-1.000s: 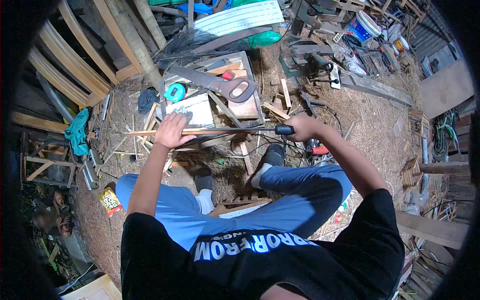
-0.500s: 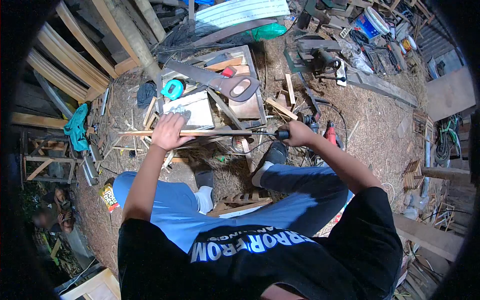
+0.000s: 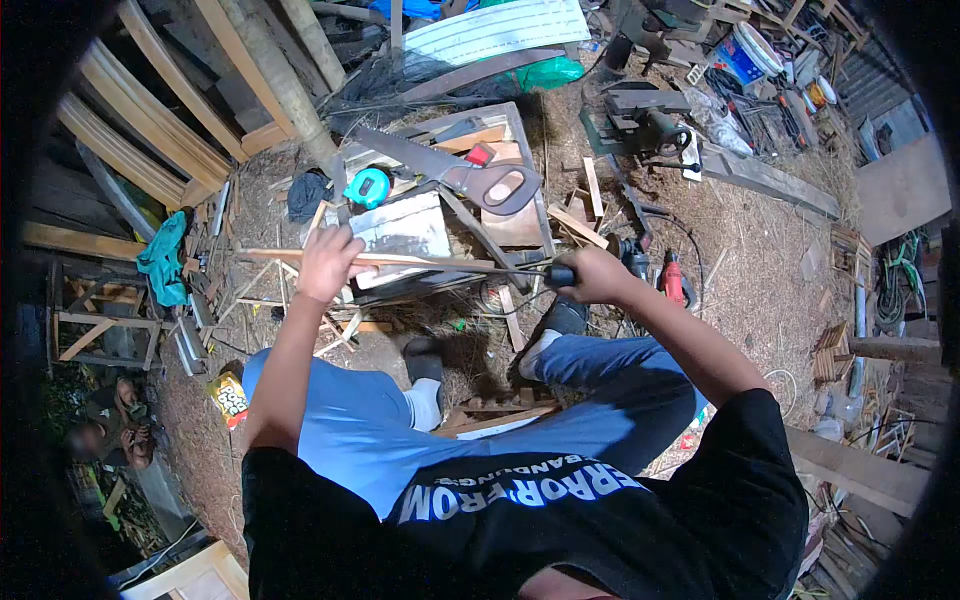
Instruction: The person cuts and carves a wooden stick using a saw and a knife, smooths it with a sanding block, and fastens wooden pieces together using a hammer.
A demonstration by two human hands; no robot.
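Now, wooden strip (image 3: 420, 261) more slanted

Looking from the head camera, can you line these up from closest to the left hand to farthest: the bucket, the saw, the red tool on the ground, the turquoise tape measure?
From the left hand:
1. Turquoise tape measure, just beyond it
2. Saw, beyond and right
3. Red tool, off right
4. Bucket, far upper right

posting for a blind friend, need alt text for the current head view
A person's left hand lies over a thin wooden strip while the right hand grips a black-handled tool beside it. Beyond lie a handsaw and a turquoise tape measure.
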